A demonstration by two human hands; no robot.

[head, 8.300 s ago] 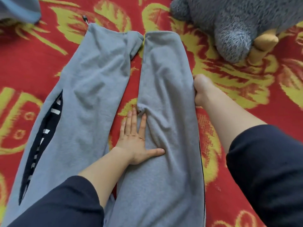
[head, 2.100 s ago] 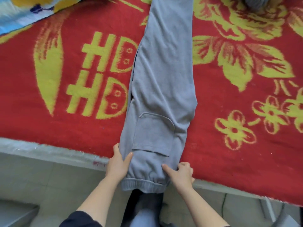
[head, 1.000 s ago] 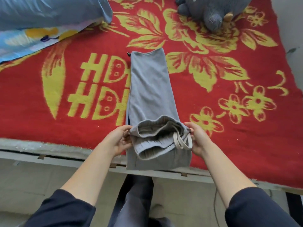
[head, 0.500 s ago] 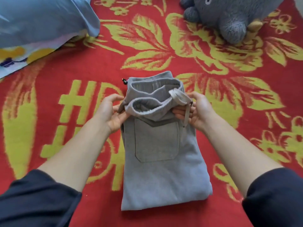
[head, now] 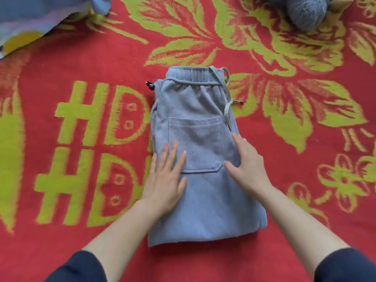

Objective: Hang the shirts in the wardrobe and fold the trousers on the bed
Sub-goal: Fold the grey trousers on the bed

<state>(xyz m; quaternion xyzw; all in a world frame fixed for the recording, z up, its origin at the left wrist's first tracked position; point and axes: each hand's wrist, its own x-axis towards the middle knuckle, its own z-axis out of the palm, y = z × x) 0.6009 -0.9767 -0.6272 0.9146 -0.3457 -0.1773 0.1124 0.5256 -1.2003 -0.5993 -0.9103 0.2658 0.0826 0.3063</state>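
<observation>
Head view: grey trousers (head: 203, 192) lie folded in a compact rectangle on the bed (head: 81, 62) | left hand (head: 164, 180) and right hand (head: 248, 167) rest flat on top, fingers (head: 173, 151) straight, slightly spread, pinching nothing | step: pressing the fold flat | next, probably: release, or lift the near edge for another fold.

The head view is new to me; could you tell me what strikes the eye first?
Folded grey trousers lie in the middle of a red and yellow blanket, pocket up. The left hand and right hand press flat on them. A grey plush toy sits at the top right.
</observation>
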